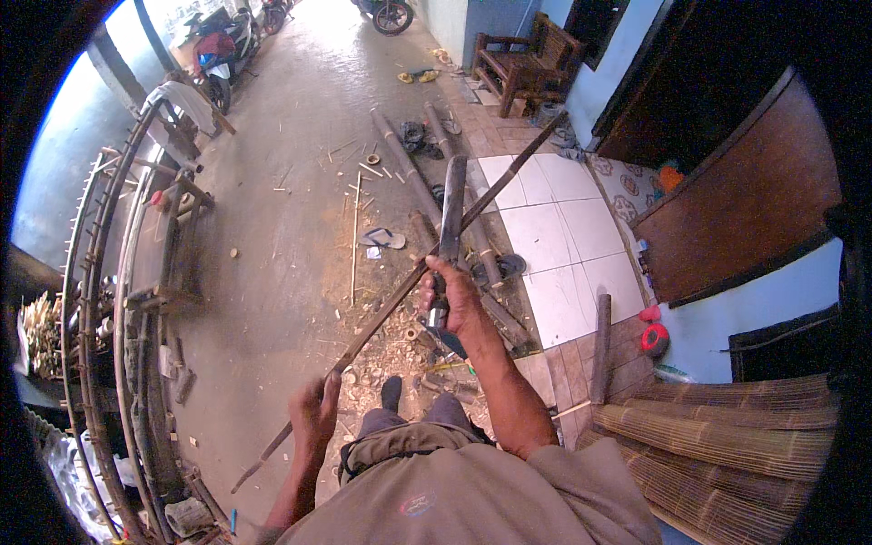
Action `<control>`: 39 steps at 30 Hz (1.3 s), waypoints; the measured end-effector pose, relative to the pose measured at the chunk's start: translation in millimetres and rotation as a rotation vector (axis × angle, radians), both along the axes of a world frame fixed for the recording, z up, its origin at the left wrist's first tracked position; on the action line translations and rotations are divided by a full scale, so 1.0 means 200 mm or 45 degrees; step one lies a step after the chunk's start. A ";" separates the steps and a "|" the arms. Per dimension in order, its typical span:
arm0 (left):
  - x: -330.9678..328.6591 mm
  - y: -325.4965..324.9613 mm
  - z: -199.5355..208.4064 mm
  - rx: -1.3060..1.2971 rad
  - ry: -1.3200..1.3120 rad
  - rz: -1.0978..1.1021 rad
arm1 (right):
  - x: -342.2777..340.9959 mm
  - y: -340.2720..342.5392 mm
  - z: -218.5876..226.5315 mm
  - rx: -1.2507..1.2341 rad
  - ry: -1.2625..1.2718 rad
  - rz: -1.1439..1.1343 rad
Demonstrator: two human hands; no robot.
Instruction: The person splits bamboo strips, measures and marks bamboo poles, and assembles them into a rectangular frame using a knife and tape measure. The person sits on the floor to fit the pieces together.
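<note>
My left hand (315, 409) is closed around the lower part of a long, dark bamboo strip (386, 311). The strip runs slantwise from the lower left up toward the tiled step at the right. In my right hand (461, 307) is the handle of a machete (452, 204), its broad blade pointing away from me. Blade and strip cross just beyond my right fingers, which are close against the strip. Whether the edge bites into it cannot be made out. Pale wood shavings (386, 363) cover the floor around my feet.
Bamboo poles (404, 159) lie on the floor ahead, near a loose sandal (383, 238). White tiles (545, 227) form a step at the right. A low wooden stand (163, 241) and long bamboo frames line the left. Bamboo blinds (718, 440) are at lower right; a bamboo bench (527, 62) stands farther back.
</note>
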State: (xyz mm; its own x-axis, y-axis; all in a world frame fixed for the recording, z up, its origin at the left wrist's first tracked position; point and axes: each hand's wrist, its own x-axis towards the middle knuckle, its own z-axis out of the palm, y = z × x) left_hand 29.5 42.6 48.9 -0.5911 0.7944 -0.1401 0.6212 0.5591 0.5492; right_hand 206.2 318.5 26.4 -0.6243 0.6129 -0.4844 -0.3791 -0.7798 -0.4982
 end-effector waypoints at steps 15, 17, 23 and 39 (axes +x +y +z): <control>0.18 0.83 0.10 0.267 -1.071 -0.342 | 0.23 -0.20 0.00 1.818 -1.556 -0.069; 0.19 0.88 0.12 0.225 -1.225 -0.322 | 0.22 -0.25 -0.04 1.905 -1.585 0.153; 0.19 0.70 0.18 0.193 -1.327 -0.259 | 0.30 0.05 0.01 1.735 -1.932 0.230; 0.12 0.00 0.15 0.065 -1.594 -0.004 | 0.49 0.40 0.00 1.361 -1.410 0.095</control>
